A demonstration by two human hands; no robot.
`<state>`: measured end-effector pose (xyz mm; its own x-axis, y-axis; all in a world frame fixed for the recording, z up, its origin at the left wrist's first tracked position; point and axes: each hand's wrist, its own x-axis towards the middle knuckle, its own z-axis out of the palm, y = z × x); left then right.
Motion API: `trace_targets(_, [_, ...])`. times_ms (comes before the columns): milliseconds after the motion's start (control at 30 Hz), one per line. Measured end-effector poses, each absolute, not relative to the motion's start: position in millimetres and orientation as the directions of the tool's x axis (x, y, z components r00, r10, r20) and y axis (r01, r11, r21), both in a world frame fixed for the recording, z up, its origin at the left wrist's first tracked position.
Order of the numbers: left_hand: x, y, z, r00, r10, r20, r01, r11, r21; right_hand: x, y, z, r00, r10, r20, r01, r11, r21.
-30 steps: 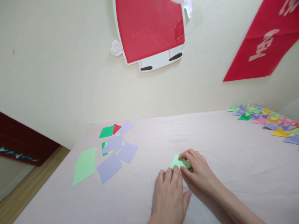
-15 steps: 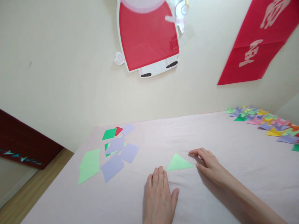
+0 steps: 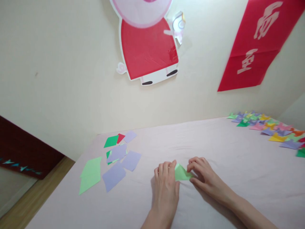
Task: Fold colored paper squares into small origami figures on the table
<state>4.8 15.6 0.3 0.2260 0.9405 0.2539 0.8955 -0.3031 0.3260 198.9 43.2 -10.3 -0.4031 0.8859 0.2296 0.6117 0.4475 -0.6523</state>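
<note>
A light green sheet of paper, folded into a triangle, lies on the cloth-covered table in front of me. My left hand rests flat over its left end, fingers stretched forward and hiding that corner. At the other end my right hand pinches the right corner between thumb and fingers, and the paper lifts and bends a little there.
Loose purple sheets, light green sheets, a dark green sheet and a red piece lie at the left. Rows of colourful folded paper shapes stand along the right. Behind the table rises a wall.
Both hands have come onto the green paper triangle. My left hand moved forward over its left end, and my right hand moved left and took hold of its right corner.
</note>
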Motion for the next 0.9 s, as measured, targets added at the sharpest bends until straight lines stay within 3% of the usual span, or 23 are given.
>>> trace_targets(233, [4.0, 10.7, -2.4, 0.346, 0.893, 0.289, 0.816, -0.438, 0.377, 203.5, 36.9, -0.5, -0.56, 0.8, 0.214, 0.626, 0.578, -0.524])
trace_targets(367, [-1.0, 8.8, -8.5, 0.422, 0.858, 0.292, 0.794, -0.506, 0.337, 202.6, 33.9, 1.2, -0.6, 0.762, 0.243, 0.642, 0.64, -0.423])
trace_targets(533, [-9.2, 0.0, -10.8, 0.42, 0.857, 0.299, 0.789, -0.507, 0.348, 193.7, 27.0, 5.0, -0.699, 0.682, 0.217, 0.543, 0.703, -0.46])
trace_targets(633, [-19.1, -9.8, -15.0, 0.411, 0.866, 0.286, 0.783, -0.496, 0.377, 187.8, 28.8, 5.6, -0.656, 0.74, 0.147, 0.563, 0.61, -0.557])
trace_targets(767, [-33.8, -21.1, -27.1, 0.395, 0.868, 0.301, 0.789, -0.488, 0.374, 180.2, 37.5, 3.2, -0.489, 0.871, 0.044, 0.601, 0.373, -0.706])
trace_targets(900, [-40.3, -29.6, -32.3, 0.336, 0.883, 0.328, 0.853, -0.433, 0.292, 169.8, 42.7, -0.7, -0.353, 0.936, 0.008, 0.644, 0.249, -0.724])
